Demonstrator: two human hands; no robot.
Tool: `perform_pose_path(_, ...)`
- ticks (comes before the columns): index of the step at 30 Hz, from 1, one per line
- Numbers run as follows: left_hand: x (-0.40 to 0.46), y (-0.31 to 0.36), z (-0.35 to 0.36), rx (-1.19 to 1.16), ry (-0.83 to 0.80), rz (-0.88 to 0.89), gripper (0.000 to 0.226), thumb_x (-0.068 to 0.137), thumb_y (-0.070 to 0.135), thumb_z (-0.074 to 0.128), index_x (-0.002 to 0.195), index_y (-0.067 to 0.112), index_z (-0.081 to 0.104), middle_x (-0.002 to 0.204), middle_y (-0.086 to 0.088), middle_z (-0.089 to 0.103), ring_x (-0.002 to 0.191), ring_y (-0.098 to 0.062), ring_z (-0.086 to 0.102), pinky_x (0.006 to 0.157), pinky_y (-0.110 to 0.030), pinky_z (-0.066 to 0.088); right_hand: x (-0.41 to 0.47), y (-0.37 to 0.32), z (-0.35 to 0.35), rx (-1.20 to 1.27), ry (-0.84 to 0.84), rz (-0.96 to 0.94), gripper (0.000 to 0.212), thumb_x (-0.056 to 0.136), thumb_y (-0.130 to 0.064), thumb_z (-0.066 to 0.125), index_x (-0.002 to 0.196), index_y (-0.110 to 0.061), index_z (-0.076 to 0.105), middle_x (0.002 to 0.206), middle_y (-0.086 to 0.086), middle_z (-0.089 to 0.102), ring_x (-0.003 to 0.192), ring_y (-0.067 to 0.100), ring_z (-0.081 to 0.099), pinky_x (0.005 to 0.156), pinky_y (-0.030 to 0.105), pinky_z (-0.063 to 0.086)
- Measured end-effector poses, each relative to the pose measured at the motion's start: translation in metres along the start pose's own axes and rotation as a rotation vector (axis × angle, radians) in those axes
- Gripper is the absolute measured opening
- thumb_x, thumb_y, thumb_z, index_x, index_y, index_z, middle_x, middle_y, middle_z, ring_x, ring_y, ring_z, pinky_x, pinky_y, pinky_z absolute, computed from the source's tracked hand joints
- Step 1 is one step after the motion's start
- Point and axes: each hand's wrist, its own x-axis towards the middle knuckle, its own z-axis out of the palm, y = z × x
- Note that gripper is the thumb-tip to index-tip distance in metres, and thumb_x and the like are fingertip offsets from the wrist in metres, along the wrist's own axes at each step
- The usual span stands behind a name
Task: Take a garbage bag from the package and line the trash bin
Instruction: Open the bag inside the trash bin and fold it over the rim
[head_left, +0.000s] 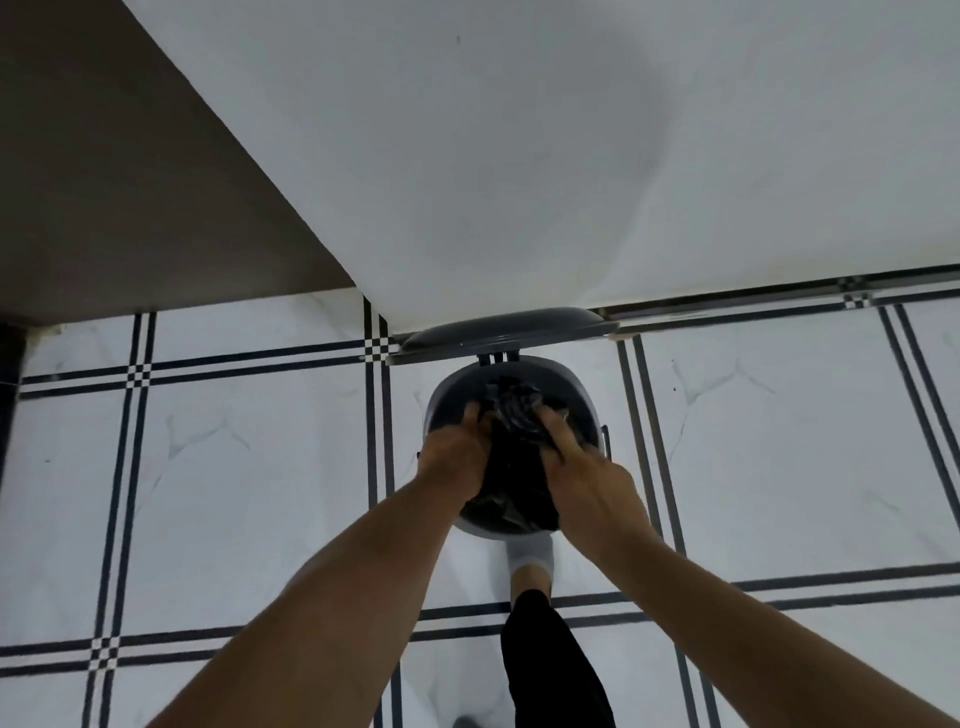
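- Both hands, left (457, 457) and right (582, 467), pinch the bunched black bag (514, 441) over the bin (447, 400).
- Lid (509, 325) is up; a foot (532, 558) by the bin's near edge probably holds a pedal, and easing off could drop it.
- Bag could slump inside unopened.

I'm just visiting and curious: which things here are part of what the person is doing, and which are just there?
Part of the job:
- round grey plastic trash bin, lid raised
- crumpled black plastic garbage bag
- left hand and right hand, both gripping the bag over the bin

Just there:
- white tiled floor with dark stripes
- white wall
- white-socked foot
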Motion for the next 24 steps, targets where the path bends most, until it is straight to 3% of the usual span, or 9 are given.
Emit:
perform_pose_path(5, 0.032, -0.026, 0.016, 0.214, 0.013, 0.056, 0.078, 0.088, 0.013, 0.067, 0.156, 0.012, 0.028, 0.147, -0.015, 0.038, 0.109, -0.036, 0.067, 0.082, -0.045, 0.056, 0.053, 0.017, 0.051, -0.137, -0.379, 0.106, 0.059, 0.093, -0.011, 0.061, 0.149, -0.017, 0.045, 0.163, 0.004, 0.018, 0.108, 0.029, 0.068, 0.077, 0.037, 0.055)
perform_pose_path(8, 0.032, -0.031, 0.021, 0.198, 0.12, 0.069, 0.084, 0.087, 0.011, 0.068, 0.158, 0.016, 0.023, 0.152, -0.018, 0.03, 0.091, -0.034, 0.071, 0.073, -0.041, 0.057, 0.072, 0.026, 0.069, -0.035, -0.283, 0.216, 0.068, 0.091, -0.01, 0.063, 0.153, -0.019, 0.037, 0.161, 0.005, 0.02, 0.108, 0.031, 0.067, 0.077, 0.039, 0.057)
perform_pose_path(11, 0.028, -0.038, 0.029, 0.239, 0.267, 0.038, 0.09, 0.087, 0.009, 0.065, 0.16, 0.017, 0.013, 0.146, -0.019, 0.029, 0.056, -0.023, 0.059, 0.053, -0.032, 0.048, 0.08, 0.028, 0.086, -0.058, -0.155, 0.053, 0.085, 0.091, -0.005, 0.064, 0.162, -0.02, 0.018, 0.166, 0.008, 0.012, 0.106, 0.032, 0.066, 0.075, 0.039, 0.06)
perform_pose_path(14, 0.03, -0.044, 0.039, 0.167, 0.271, 0.006, 0.087, 0.086, 0.011, 0.065, 0.158, 0.012, 0.017, 0.146, -0.016, 0.029, 0.054, -0.024, 0.053, 0.055, -0.034, 0.052, 0.08, 0.024, 0.092, -0.082, -0.328, 0.034, 0.053, 0.097, -0.013, 0.057, 0.148, -0.018, 0.046, 0.141, 0.009, 0.054, 0.102, 0.031, 0.068, 0.076, 0.038, 0.057)
perform_pose_path(16, 0.03, -0.042, 0.039, 0.092, 0.252, 0.026, 0.086, 0.085, 0.015, 0.068, 0.157, 0.01, 0.021, 0.152, -0.016, 0.025, 0.065, -0.029, 0.064, 0.064, -0.037, 0.058, 0.085, 0.024, 0.086, 0.068, -0.122, 0.175, 0.047, 0.097, -0.014, 0.054, 0.144, -0.015, 0.047, 0.125, 0.011, 0.063, 0.087, 0.029, 0.066, 0.073, 0.04, 0.058)
perform_pose_path(19, 0.03, -0.033, 0.039, 0.095, 0.271, 0.107, 0.085, 0.088, 0.018, 0.066, 0.159, 0.01, 0.02, 0.159, -0.018, 0.018, 0.079, -0.03, 0.07, 0.072, -0.036, 0.058, 0.087, 0.019, 0.078, 0.108, 0.287, 0.024, 0.055, 0.091, -0.012, 0.056, 0.146, -0.009, 0.046, 0.152, 0.013, 0.044, 0.099, 0.03, 0.063, 0.071, 0.039, 0.06)
perform_pose_path(21, 0.035, -0.03, 0.044, 0.108, 0.152, 0.156, 0.087, 0.086, 0.018, 0.068, 0.16, 0.014, 0.021, 0.16, -0.013, 0.018, 0.094, -0.033, 0.07, 0.078, -0.04, 0.059, 0.081, 0.011, 0.081, 0.009, 0.114, -0.172, 0.049, 0.09, -0.013, 0.057, 0.138, -0.011, 0.057, 0.157, 0.007, 0.038, 0.111, 0.03, 0.061, 0.074, 0.037, 0.058)
perform_pose_path(23, 0.042, -0.034, 0.049, 0.113, -0.069, 0.159, 0.089, 0.084, 0.017, 0.07, 0.159, 0.018, 0.023, 0.157, -0.01, 0.026, 0.111, -0.037, 0.065, 0.088, -0.046, 0.059, 0.08, 0.011, 0.087, -0.005, -0.355, -0.036, 0.042, 0.09, -0.016, 0.058, 0.132, -0.014, 0.062, 0.142, 0.006, 0.054, 0.117, 0.031, 0.062, 0.083, 0.039, 0.056)
perform_pose_path(24, 0.043, -0.035, 0.049, 0.102, -0.115, 0.141, 0.09, 0.083, 0.017, 0.07, 0.16, 0.02, 0.022, 0.154, -0.01, 0.029, 0.115, -0.037, 0.064, 0.09, -0.047, 0.058, 0.083, 0.015, 0.087, 0.14, -0.523, 0.11, 0.041, 0.089, -0.017, 0.056, 0.13, -0.014, 0.063, 0.132, 0.008, 0.062, 0.117, 0.031, 0.063, 0.09, 0.038, 0.055)
